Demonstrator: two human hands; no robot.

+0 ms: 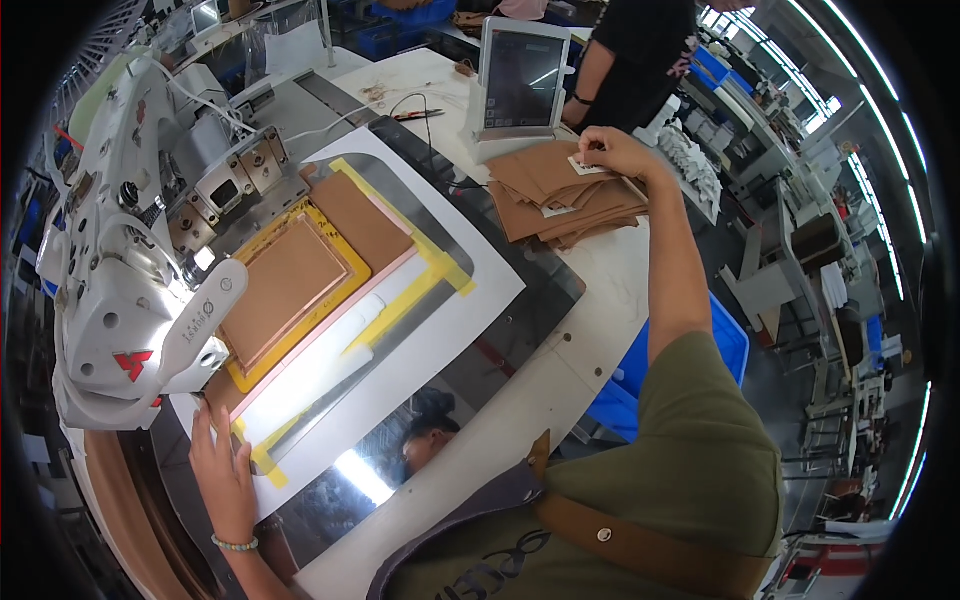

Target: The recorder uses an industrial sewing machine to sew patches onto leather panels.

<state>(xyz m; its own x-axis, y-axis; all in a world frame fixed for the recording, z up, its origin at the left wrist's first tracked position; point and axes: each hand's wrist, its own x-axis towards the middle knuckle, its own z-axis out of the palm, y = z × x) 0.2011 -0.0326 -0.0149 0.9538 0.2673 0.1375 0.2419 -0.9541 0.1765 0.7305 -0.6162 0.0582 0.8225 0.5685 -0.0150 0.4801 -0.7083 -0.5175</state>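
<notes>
My left hand (222,475) lies with fingers stretched out at the near-left corner of a brown fabric panel (362,222). The panel is under a yellow-edged rectangular clamp frame (362,270), with more brown fabric inside the frame. Off to the right, my right hand (622,155) reaches onto a pile of cut brown fabric pieces (530,192). Its fingertips are pinched at a small white label (592,168) on top of the pile. The white sewing machine head (120,310) stands at the left, its lamp lit over the work; its needle area is partly hidden.
Yellow tape (430,275) borders the template on a white sheet (495,285). A tablet screen (522,80) stands behind the fabric pile, with snips (418,115) to its left. A blue bin (725,345) sits below the table edge. Another person (640,55) stands beyond the tablet.
</notes>
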